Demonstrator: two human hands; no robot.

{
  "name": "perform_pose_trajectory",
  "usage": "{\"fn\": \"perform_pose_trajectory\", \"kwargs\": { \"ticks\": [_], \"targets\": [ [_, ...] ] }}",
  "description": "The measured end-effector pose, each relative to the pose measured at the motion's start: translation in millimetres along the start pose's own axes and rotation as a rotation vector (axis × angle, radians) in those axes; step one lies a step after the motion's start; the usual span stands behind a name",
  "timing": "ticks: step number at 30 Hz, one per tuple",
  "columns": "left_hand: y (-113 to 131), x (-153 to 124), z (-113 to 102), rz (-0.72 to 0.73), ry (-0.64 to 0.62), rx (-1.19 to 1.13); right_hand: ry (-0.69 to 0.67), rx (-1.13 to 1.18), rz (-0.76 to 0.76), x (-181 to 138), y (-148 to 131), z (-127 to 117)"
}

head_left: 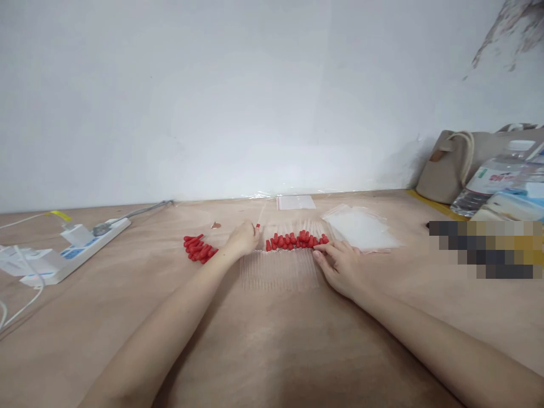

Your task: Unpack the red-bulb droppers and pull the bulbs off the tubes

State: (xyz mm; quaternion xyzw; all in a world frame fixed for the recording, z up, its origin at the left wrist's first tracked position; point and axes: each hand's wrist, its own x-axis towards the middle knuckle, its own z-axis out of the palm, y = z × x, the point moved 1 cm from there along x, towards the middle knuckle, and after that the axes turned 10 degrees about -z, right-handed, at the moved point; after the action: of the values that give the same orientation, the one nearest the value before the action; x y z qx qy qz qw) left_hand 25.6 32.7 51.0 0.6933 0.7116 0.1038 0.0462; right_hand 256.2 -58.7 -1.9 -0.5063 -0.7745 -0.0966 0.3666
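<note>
A row of clear thin tubes with red caps (296, 240) lies side by side on the wooden table (272, 340). My left hand (243, 238) is closed in a pinch on one red-capped tube (258, 226) at the row's left end. My right hand (340, 262) rests on the table at the row's right end, fingers bent, fingertips touching the outermost tubes. A loose heap of red caps (198, 247) lies just left of my left hand.
Clear plastic bags (362, 228) lie right of the row, a smaller bag (296, 202) behind it. A white power strip (72, 249) with plugs and cables sits far left. A beige handbag (457, 161) and a water bottle (493, 178) stand at the right by the wall.
</note>
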Motion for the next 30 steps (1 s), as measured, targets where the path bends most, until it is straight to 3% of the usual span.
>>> {"fn": "perform_pose_trajectory", "kwargs": {
  "ticks": [2,5,8,11,13,21,30],
  "targets": [
    [-6.7,-17.6,-2.6,0.138,0.083,-0.057,0.097,0.003,-0.031,-0.7,-1.3,0.4],
    [-21.1,-50.7,2.4,0.483,0.308,-0.138,0.22,0.028,-0.108,-0.5,-8.3,-4.1],
    [-35.0,-77.4,15.1,0.685,0.451,-0.123,0.12,0.052,-0.29,2.3,-20.6,-11.2],
    [-39.7,-89.7,24.2,0.719,0.498,-0.138,-0.046,0.052,-0.439,6.0,-33.1,-13.6],
    [-37.0,-92.3,26.0,0.725,0.493,-0.143,-0.074,0.046,-0.459,7.8,-39.2,-11.2],
    [-20.4,-96.2,23.1,0.835,0.502,-0.221,-0.047,0.07,-0.502,6.5,-52.9,5.3],
    [-14.2,-103.0,21.8,0.936,0.512,-0.088,0.081,0.078,-0.666,3.0,-62.9,-2.5]
  ]
}}
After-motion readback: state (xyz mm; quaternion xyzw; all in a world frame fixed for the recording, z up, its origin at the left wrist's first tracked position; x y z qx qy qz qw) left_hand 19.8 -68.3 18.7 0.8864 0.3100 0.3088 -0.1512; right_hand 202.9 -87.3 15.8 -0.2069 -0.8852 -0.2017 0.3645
